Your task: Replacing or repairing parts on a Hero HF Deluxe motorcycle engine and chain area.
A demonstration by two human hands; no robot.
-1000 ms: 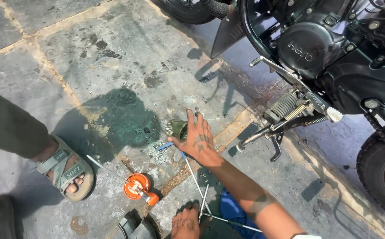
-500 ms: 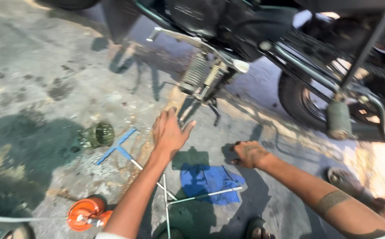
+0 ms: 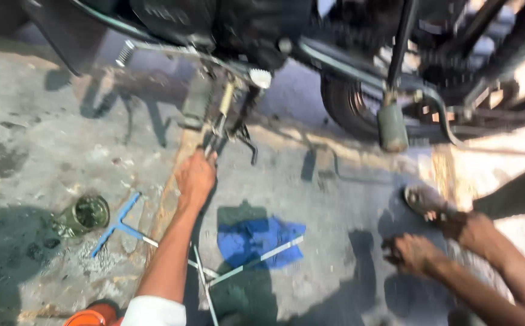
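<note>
My left hand (image 3: pixel 196 176) reaches forward from a white sleeve, its fingers curled around the lower end of the motorcycle's metal stand (image 3: pixel 217 130). The stand hangs under the dark engine (image 3: pixel 214 24) with a spring beside it. Knuckles curled, my right hand (image 3: pixel 412 253) rests on the concrete at the right, with nothing visible in it. A sandalled foot (image 3: pixel 424 201) lies just beyond it; whose foot, I cannot tell. The view is blurred by motion.
A blue cloth (image 3: pixel 261 240) lies between my arms with a thin metal cross wrench (image 3: pixel 214 276) over it. A blue cross-shaped tool (image 3: pixel 117 224) and a green glass jar (image 3: pixel 86 214) lie left. An orange object (image 3: pixel 88 317) is at the bottom edge. The rear wheel (image 3: pixel 347 102) stands behind.
My view has swung right and closer to the motorcycle. My left hand went from spread open above the ground to closing on the stand. My right hand moved further right.
</note>
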